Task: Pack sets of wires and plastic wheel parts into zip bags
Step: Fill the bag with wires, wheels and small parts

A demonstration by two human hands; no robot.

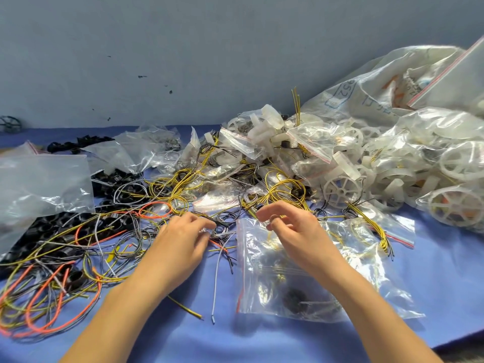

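My left hand (183, 237) rests at the table's middle with its fingertips pinched on a small grey and black wire coil (222, 229). To its right my right hand (285, 229) hovers over the mouth of a clear zip bag (309, 279), pinching a thin yellow wire (279, 217). That bag lies flat and holds yellow wires and a black part. Loose yellow, orange, grey and black wires (65, 271) spread across the left. White plastic wheels (341, 191) lie in a heap at the right.
Blue cloth (262, 341) covers the table. A large clear bag (44, 187) lies at the left over black plastic parts (52, 226). Filled zip bags and a big white sack (379, 85) pile up at the back right against the grey wall.
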